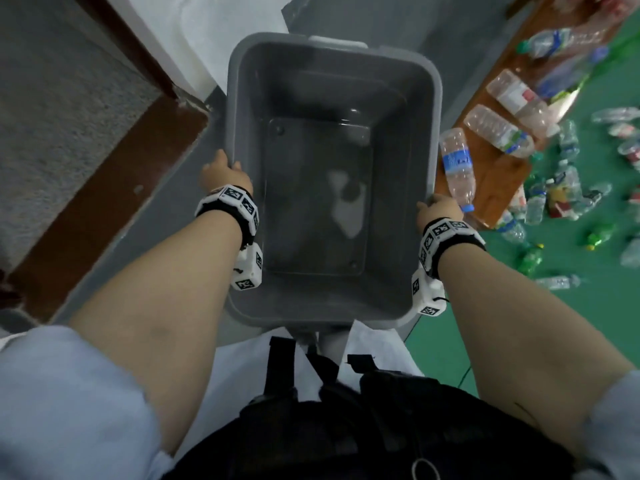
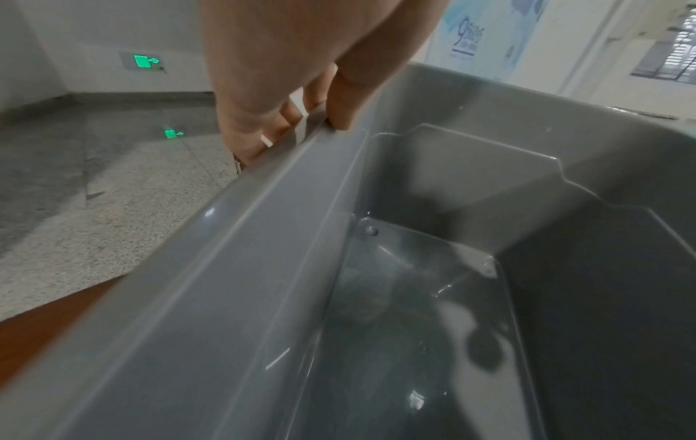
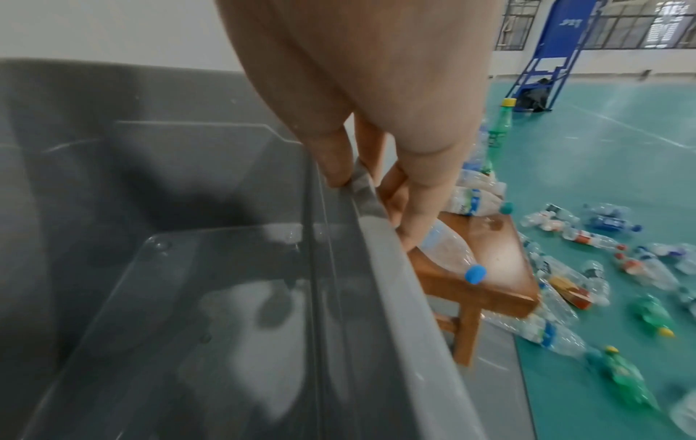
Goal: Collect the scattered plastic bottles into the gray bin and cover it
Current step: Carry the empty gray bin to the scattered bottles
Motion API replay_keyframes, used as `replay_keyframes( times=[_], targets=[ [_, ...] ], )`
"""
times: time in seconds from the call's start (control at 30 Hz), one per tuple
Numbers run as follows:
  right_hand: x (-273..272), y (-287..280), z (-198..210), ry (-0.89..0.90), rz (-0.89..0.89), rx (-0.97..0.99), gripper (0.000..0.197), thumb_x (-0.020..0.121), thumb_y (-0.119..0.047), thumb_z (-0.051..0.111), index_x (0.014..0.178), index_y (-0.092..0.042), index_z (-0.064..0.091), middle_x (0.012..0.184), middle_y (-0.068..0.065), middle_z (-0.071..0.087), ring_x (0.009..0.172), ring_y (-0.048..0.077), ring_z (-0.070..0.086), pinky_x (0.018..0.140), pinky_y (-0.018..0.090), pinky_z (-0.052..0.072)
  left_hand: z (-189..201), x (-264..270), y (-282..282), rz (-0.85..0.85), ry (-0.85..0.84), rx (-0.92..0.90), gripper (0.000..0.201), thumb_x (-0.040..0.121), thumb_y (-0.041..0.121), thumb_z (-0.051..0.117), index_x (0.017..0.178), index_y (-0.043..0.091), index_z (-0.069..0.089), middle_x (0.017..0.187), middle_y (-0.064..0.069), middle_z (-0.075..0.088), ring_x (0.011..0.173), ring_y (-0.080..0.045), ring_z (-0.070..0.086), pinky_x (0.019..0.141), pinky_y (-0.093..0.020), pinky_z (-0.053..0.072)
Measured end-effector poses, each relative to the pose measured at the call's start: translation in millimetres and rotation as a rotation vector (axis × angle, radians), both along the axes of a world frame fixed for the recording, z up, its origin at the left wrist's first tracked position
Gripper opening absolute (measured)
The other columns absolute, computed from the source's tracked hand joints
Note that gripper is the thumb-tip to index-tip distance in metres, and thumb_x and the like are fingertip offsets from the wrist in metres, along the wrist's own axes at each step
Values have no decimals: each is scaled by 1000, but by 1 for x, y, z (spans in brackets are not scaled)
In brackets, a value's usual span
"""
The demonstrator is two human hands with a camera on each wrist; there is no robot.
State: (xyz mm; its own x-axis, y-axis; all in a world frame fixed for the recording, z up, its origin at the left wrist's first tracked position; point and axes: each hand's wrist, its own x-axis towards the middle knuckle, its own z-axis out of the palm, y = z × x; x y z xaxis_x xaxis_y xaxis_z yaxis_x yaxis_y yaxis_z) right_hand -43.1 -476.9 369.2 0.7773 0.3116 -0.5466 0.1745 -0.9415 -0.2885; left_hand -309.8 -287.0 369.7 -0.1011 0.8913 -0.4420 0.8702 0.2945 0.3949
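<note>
From above, in the head view, the gray bin (image 1: 334,174) is held up between both arms with nothing inside but reflections on its glossy floor. The left hand (image 1: 223,173) grips the left long rim, fingers hooked over the outer edge; the right hand (image 1: 438,209) grips the right long rim the same way. Each wrist carries a white marker-covered band. Just right of the bin stands a brown wooden counter (image 1: 498,181) with a blue-capped bottle (image 1: 457,168) lying close beside the right hand, and at least five clear bottles in all on its top. Many more bottles (image 1: 568,199) lie scattered on the green floor (image 1: 519,323) beyond; blur prevents an exact count.

Along the left wrist view, the left hand (image 2: 286,77) clamps the rim of the gray bin (image 2: 233,268): the thumb (image 2: 350,98) presses on top and the fingers (image 2: 263,131) curl under the lip. Speckled gray floor lies below.

Along the right wrist view, the right hand (image 3: 376,119) pinches the rim of the gray bin (image 3: 395,282), thumb (image 3: 331,154) inside, fingers (image 3: 418,208) curled outside. The blue-capped bottle (image 3: 452,253) rests on the counter (image 3: 501,285) directly below those fingers, apart from them. One green bottle (image 3: 497,131) with a yellow cap stands upright farther back; at least three other green ones lie among the clear bottles (image 3: 587,238) on the green floor (image 3: 602,148).
</note>
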Motion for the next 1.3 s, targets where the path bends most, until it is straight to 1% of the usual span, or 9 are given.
replay_keyframes(
  times=[0.17,0.27,0.47,0.8,0.9,0.97,1.03,1.17,1.3],
  targets=[
    [-41,-88,18,18,-104,-7,25,95,-19,55,115,-8,64,117,16,65,111,33,59,85,31,44,15,-20,-65,-92,-19,-9,45,100,23,39,144,13,35,141,-18,44,125,-35,47,102,-39,39],
    [-49,-132,25,13,-172,4,27,94,-19,56,116,-7,64,116,16,66,110,33,60,88,33,46,24,-19,-101,-159,-25,5,41,100,21,39,139,8,39,137,-21,46,122,-36,50,99,-40,40],
    [-51,-211,26,54,-282,-70,34,93,-15,48,126,-4,49,123,20,58,112,36,57,87,37,46,36,4,-167,-262,4,9,37,100,19,39,134,6,43,133,-22,48,119,-36,51,96,-37,40],
    [9,-391,27,188,-394,-216,43,93,-13,43,134,0,40,130,22,54,118,35,54,87,35,41,26,101,-324,-343,-35,-75,48,99,20,43,146,12,34,143,-19,40,131,-34,41,107,-36,32],
    [38,-441,35,194,-409,-216,44,94,-13,43,135,0,40,131,21,53,119,34,54,87,34,41,22,132,-373,-369,-26,-56,43,100,18,41,142,9,39,134,-20,45,125,-34,46,103,-35,36],
    [59,-473,38,174,-432,-191,43,93,-13,43,135,0,41,131,21,54,119,33,54,87,34,42,19,156,-400,-418,-39,-17,35,99,15,41,131,4,45,120,-20,50,116,-36,51,95,-36,40],
    [75,-501,40,170,-465,-169,42,93,-13,43,133,-1,43,129,21,55,117,33,55,83,33,41,18,180,-420,-460,-37,6,29,98,15,41,123,1,47,117,-23,52,108,-39,54,89,-38,43],
    [104,-561,41,182,-534,-176,39,93,-12,42,131,0,46,125,21,57,114,34,57,75,30,36,26,236,-464,-551,-63,19,40,99,20,43,137,8,43,129,-23,48,119,-37,49,97,-38,39],
    [133,-606,38,145,-665,-154,38,92,-12,44,128,0,49,124,23,59,113,35,58,80,33,42,31,293,-493,-615,-135,43,44,98,20,46,141,11,43,130,-22,48,122,-36,48,102,-35,36]
  ],
)
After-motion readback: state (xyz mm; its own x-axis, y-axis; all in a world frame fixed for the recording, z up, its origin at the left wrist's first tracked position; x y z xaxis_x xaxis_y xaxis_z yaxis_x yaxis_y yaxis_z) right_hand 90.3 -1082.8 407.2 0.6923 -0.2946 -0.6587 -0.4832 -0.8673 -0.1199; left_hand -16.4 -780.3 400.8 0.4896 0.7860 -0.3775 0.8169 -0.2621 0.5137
